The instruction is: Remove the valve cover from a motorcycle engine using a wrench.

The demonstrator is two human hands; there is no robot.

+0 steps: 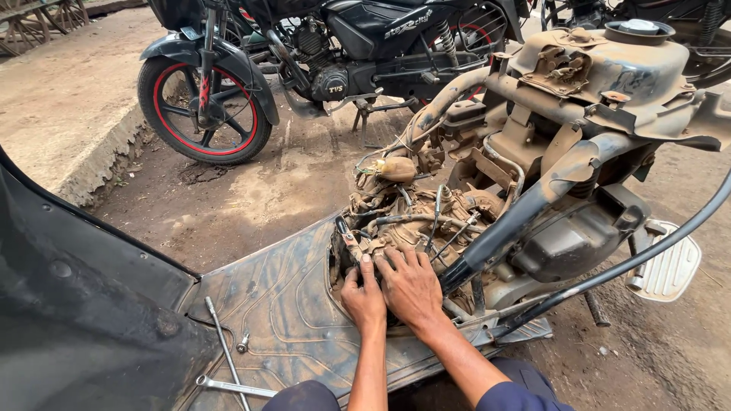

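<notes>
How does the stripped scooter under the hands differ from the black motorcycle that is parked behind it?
The stripped scooter has no body panels, so its dusty brown frame and engine show; the black motorcycle keeps its panels. The scooter is coated in dirt; the motorcycle looks cleaner, with a red-rimmed wheel. Both hands work on the scooter; nobody touches the motorcycle. Both stand on bare ground.

On my feed, a black motorcycle (pixel 335 53) stands at the top of the view, its front wheel (pixel 204 99) rimmed in red and resting on packed dirt ground (pixel 251 190) beside a raised concrete kerb (pixel 91 164). On the scooter's dusty footboard (pixel 282 304) I see a long thin rod (pixel 222 346), a small bolt (pixel 243 345) just beside it, and a ring spanner (pixel 232 387) nearer the bottom edge. A ribbed silver footrest (pixel 670 266) projects at the right.
</notes>
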